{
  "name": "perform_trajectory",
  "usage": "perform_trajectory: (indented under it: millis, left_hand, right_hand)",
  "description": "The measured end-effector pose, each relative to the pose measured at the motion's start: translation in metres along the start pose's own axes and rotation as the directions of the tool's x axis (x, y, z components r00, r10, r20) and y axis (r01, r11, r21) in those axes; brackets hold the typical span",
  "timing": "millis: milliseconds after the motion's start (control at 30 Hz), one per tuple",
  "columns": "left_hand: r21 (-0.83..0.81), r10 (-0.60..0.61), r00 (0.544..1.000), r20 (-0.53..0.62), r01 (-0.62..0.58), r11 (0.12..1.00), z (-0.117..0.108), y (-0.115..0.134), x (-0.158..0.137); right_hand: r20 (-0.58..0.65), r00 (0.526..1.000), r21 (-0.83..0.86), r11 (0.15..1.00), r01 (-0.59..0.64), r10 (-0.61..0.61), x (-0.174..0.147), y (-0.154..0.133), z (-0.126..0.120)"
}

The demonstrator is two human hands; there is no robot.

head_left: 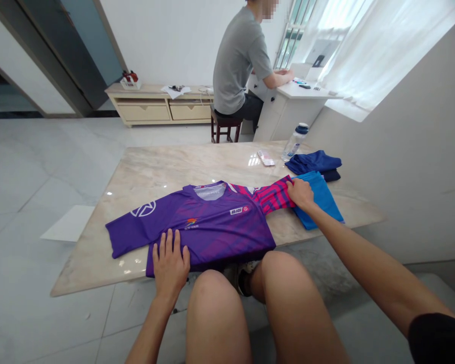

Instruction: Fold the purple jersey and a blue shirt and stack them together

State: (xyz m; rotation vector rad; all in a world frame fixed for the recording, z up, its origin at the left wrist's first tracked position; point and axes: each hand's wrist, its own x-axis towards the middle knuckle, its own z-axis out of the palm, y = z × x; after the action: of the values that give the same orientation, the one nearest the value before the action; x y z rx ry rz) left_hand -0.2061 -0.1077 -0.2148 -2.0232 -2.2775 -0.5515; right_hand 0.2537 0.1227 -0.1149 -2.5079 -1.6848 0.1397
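Note:
A purple T-shirt (212, 227) with one pink striped sleeve lies spread across the marble table, its lower part hanging over the near edge. My left hand (170, 260) rests flat on the shirt's lower left front, fingers stretched out. At the end of the pink sleeve, my right hand (300, 193) has its fingers closed on the cuff. The purple sleeve on the left lies out flat. Beside my right hand, and partly behind it, is a folded bright blue cloth (320, 199).
Dark blue folded clothing (314, 163), a water bottle (294, 142) and a small pinkish packet (266, 157) are on the far right of the table (155, 164). Beyond it, a person (238, 60) sits on a stool at a white desk (288, 108). A low cabinet (144, 112) lines the wall.

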Motion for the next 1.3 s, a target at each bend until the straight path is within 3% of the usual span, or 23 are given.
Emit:
perform_trajectory:
  millis: [133, 267, 500, 633, 700, 767, 800, 867, 900, 933, 1000, 1100, 1167, 1233, 1300]
  left_hand:
    - [-0.022, -0.017, 1.0, 0.005, 0.017, 1.0, 0.0, 0.002, 0.001]
    - [0.023, 0.011, 0.999, 0.036, -0.012, 1.0, -0.011, 0.001, -0.003]
    - [-0.032, 0.101, 0.99, 0.094, -0.099, 0.995, -0.05, 0.001, 0.006]
    - [-0.065, 0.138, 0.984, 0.11, -0.131, 0.989, -0.037, 0.006, 0.025]
    - [-0.052, 0.113, 0.984, 0.135, -0.107, 0.993, -0.025, 0.007, 0.03]
    - [-0.05, 0.092, 0.985, 0.147, -0.086, 0.995, -0.019, 0.006, 0.03]
    - [-0.058, 0.082, 0.987, 0.14, -0.075, 0.996, -0.02, 0.003, 0.03]
    - [-0.075, 0.036, 0.995, 0.091, -0.029, 0.997, -0.026, -0.008, 0.029]
    - [-0.081, -0.008, 0.999, 0.051, 0.012, 0.997, -0.031, -0.018, 0.03]
    - [-0.084, -0.063, 0.998, 0.006, 0.063, 0.995, -0.037, -0.032, 0.031]
    - [-0.087, -0.185, 0.98, -0.079, 0.178, 0.98, -0.047, -0.065, 0.035]
    - [-0.1, -0.369, 0.919, -0.135, 0.358, 0.928, -0.058, -0.121, 0.042]
    - [-0.126, -0.501, 0.86, -0.097, 0.489, 0.863, -0.065, -0.148, 0.048]
    - [-0.16, -0.611, 0.791, -0.012, 0.602, 0.782, -0.07, -0.161, 0.056]
    - [-0.171, -0.668, 0.739, 0.08, 0.671, 0.722, -0.075, -0.163, 0.065]
  right_hand:
    - [0.107, 0.994, -0.05, 0.999, -0.011, 0.016, -0.007, 0.005, -0.003]
    - [0.131, 0.991, -0.063, 0.998, -0.008, 0.016, -0.016, 0.0, -0.002]
    - [0.163, 0.975, -0.139, 0.975, 0.171, -0.148, -0.017, -0.033, -0.025]
    - [0.196, 0.956, -0.146, 0.958, 0.249, -0.218, -0.029, -0.061, -0.038]
    - [0.177, 0.942, -0.047, 0.954, 0.297, -0.284, -0.041, -0.08, -0.042]
    - [0.218, 0.885, 0.244, 0.901, 0.359, -0.412, -0.055, -0.101, -0.044]
    - [0.249, 0.834, 0.444, 0.824, 0.353, -0.492, -0.062, -0.111, -0.045]
    - [0.25, 0.733, 0.772, 0.587, 0.243, -0.632, -0.072, -0.13, -0.043]
    - [0.224, 0.713, 0.851, 0.49, 0.19, -0.665, -0.074, -0.136, -0.042]
    - [0.201, 0.717, 0.881, 0.444, 0.166, -0.667, -0.076, -0.14, -0.039]
    - [0.178, 0.752, 0.849, 0.486, 0.208, -0.634, -0.077, -0.14, -0.031]
    - [0.144, 0.772, 0.656, 0.644, 0.394, -0.619, -0.079, -0.124, -0.01]
    - [0.101, 0.732, 0.505, 0.669, 0.546, -0.674, -0.084, -0.109, 0.01]
    - [0.056, 0.669, 0.407, 0.629, 0.662, -0.741, -0.088, -0.093, 0.031]
    - [-0.045, 0.673, 0.339, 0.623, 0.705, -0.738, -0.087, -0.078, 0.052]
